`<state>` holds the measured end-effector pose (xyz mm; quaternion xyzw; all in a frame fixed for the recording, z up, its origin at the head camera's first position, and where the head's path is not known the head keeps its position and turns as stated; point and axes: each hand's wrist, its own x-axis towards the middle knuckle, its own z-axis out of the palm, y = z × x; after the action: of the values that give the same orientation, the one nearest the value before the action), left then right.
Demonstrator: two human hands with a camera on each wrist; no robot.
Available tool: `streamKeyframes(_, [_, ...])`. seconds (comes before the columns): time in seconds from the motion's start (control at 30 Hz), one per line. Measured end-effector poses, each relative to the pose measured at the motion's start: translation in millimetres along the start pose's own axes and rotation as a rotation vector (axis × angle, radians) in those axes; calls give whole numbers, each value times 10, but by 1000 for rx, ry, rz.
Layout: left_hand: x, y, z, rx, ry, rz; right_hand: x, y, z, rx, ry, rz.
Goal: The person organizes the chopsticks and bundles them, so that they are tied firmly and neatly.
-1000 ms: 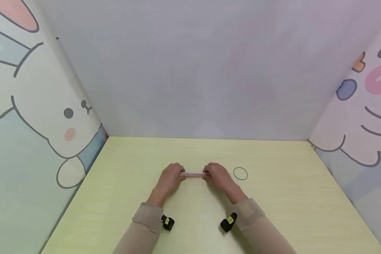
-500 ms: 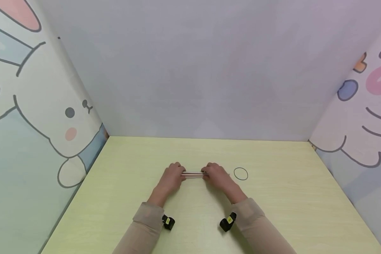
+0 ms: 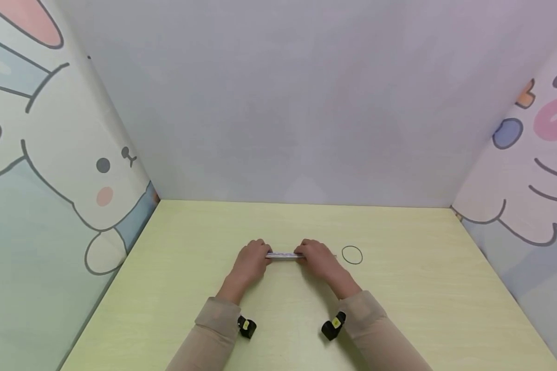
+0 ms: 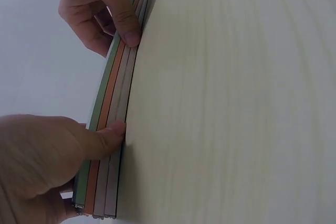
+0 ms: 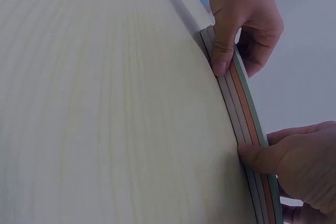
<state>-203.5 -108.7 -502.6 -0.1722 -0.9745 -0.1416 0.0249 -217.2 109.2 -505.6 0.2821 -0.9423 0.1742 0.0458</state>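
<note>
Four long, narrow layers are shown along the near edge of the stack of strips [image 3: 283, 255], which is held between the left hand [image 3: 251, 262] and the right hand [image 3: 319, 259]. Straight, flat sides and squared-off ends are shown; one layer is coloured green, one orange and two a dull greyish pink, with thin dark lines drawn between them. The green is set farthest from the table [image 3: 278, 314]. What the strips are made of cannot be told.

The long axis is laid from left to right, across the front of the person, from one hand to the other. One end is pointed outward past the left hand, the other past the right hand.

The strips are pinched by both hands, one near each end: a thumb [image 4: 110, 136] is pressed against the near side of the stack, and the other fingers are placed behind it. Whether the underside is touched by the table cannot be told.

Just to the right of the right hand, a thin, dark, rounded ring [image 3: 351, 255] is laid flat. Pale, smooth wood grain is spread over the table around the hands. Both wrists are covered by beige cloth sleeves [image 3: 362, 312], and a small black camera [image 3: 333, 326] is worn beside each cuff.
</note>
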Motion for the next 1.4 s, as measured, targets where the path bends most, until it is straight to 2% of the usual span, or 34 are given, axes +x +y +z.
streamKeyframes(0.2, [-6,2,10,9,57,11,6,-19,-18,31,51,21])
streamKeyframes(0.37, [-8,-1,15,28,134,31,20,-7,-19,27,92,59])
streamKeyframes(0.6, [-21,-3,6,28,219,63,22,18,-9,18,108,40])
streamKeyframes(0.73, [-26,13,5,49,197,69,13,4,-3,16,80,15])
streamKeyframes(1.0, [-50,69,-4,58,87,57,-7,-28,20,-40,67,3])
streamKeyframes(1.2, [-55,70,25,109,65,67,-24,-28,39,-49,49,-5])
streamKeyframes(1.4, [-81,74,70,150,49,61,-42,-19,77,-90,65,-16])
